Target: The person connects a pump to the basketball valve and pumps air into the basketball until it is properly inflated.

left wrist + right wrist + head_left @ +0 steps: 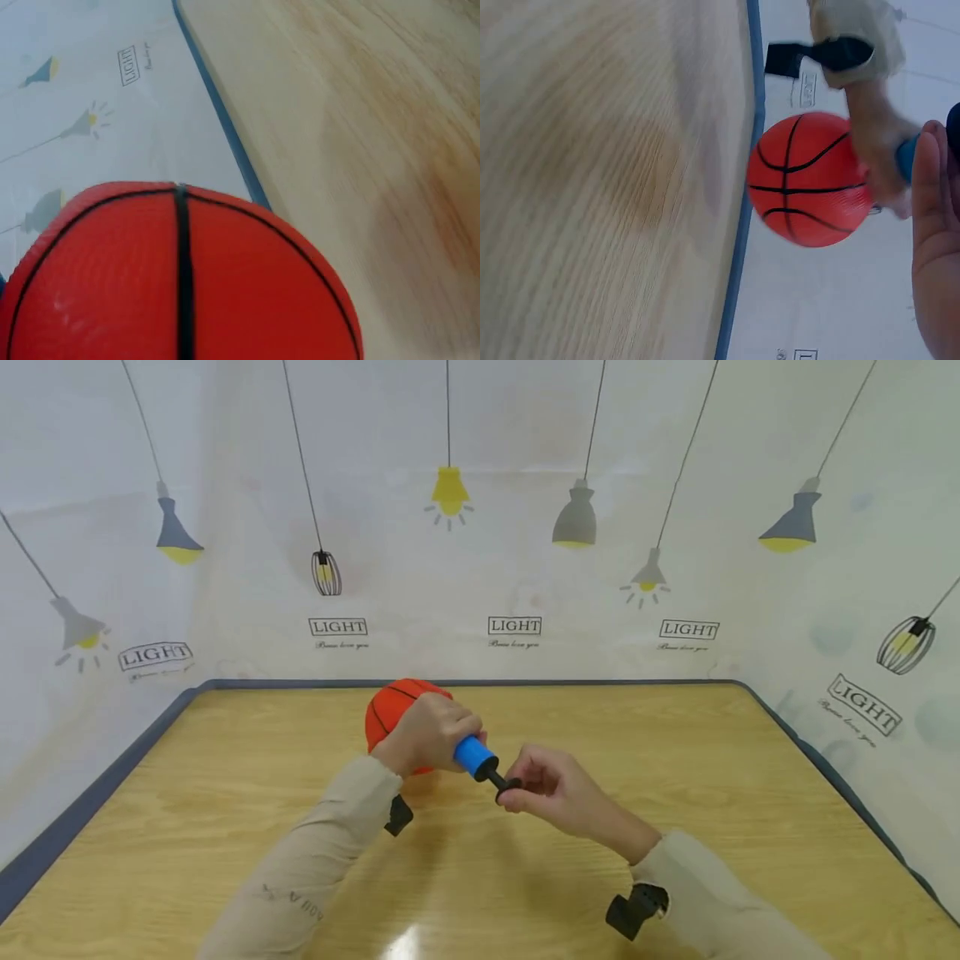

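A small hand pump with a blue barrel (476,757) and a black handle (509,787) is held in front of an orange-red toy basketball (390,708). My left hand (435,732) grips the barrel, its fingers curled round it, with the ball just behind. The pump's far end is hidden, so I cannot tell from sight how it meets the ball. My right hand (551,785) pinches the black handle at the end of a short stretch of rod. In the left wrist view the ball (240,292) fills the lower part; the right wrist view shows the ball (802,180) beside the left hand.
A wood-grain table (712,760) lies under both hands, with a dark blue edge strip (600,682) along its back. White sheets (517,552) printed with lamps and the word LIGHT stand around it. Black camera mounts (636,910) sit at both wrists.
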The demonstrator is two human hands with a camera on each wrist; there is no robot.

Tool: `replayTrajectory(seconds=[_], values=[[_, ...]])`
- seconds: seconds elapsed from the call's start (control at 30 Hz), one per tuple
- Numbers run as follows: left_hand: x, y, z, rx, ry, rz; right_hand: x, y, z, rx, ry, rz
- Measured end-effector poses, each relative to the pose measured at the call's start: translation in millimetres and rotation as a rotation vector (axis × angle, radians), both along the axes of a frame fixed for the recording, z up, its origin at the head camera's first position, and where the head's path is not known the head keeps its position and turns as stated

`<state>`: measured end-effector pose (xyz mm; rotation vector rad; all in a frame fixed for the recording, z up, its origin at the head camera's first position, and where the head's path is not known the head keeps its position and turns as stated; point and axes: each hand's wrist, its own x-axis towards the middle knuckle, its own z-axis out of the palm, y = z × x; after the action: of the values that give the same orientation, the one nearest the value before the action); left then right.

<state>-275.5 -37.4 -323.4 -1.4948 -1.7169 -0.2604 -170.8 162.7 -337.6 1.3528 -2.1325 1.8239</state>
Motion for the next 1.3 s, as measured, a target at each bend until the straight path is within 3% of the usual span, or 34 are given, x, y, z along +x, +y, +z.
replayTrajectory(seconds=[0.17, 0.23, 0.3, 0.43, 0.57, 0.67, 0.8, 0.9, 1.0, 1.1, 1.3], values=[[-8.8, -10.5, 0.2, 0.05, -0.025, 0.005, 27.8, 13.5, 7.7, -0.055, -0.053, 0.086], [-11.3, -12.8, 0.7, 0.067, -0.024, 0.006, 32.1, 18.5, 10.0, -0.055, -0.049, 0.113], [-12.0, -11.9, 1.7, 0.071, -0.022, 0.009, 25.6, 20.6, 10.8, -0.037, 0.002, 0.112], [-9.6, -4.8, 2.7, 0.056, -0.029, 0.024, -4.3, 13.5, 7.9, 0.011, 0.074, 0.031], [-5.6, -1.2, -0.7, 0.02, -0.036, 0.047, -21.2, 0.5, 2.8, 0.041, 0.056, -0.019], [-5.0, -1.6, -4.2, -0.003, -0.038, 0.044, -19.8, -3.5, 0.0, 0.036, 0.026, -0.027], [-8.8, -5.8, -2.4, 0.007, -0.033, 0.031, -3.2, 2.9, 4.2, 0.004, -0.06, -0.013], [-13.0, -11.3, 1.5, 0.064, -0.025, 0.029, 12.7, 14.5, 10.3, -0.045, -0.113, 0.041], [-15.5, -14.7, 3.2, 0.104, -0.018, 0.022, 18.5, 22.9, 13.4, -0.079, -0.097, 0.119], [-13.4, -11.5, 2.3, 0.089, -0.006, 0.004, 8.7, 21.0, 12.0, -0.064, -0.041, 0.151], [-4.8, 0.6, 0.2, 0.073, 0.003, 0.0, -19.4, 4.0, 6.4, 0.014, -0.026, 0.052]])
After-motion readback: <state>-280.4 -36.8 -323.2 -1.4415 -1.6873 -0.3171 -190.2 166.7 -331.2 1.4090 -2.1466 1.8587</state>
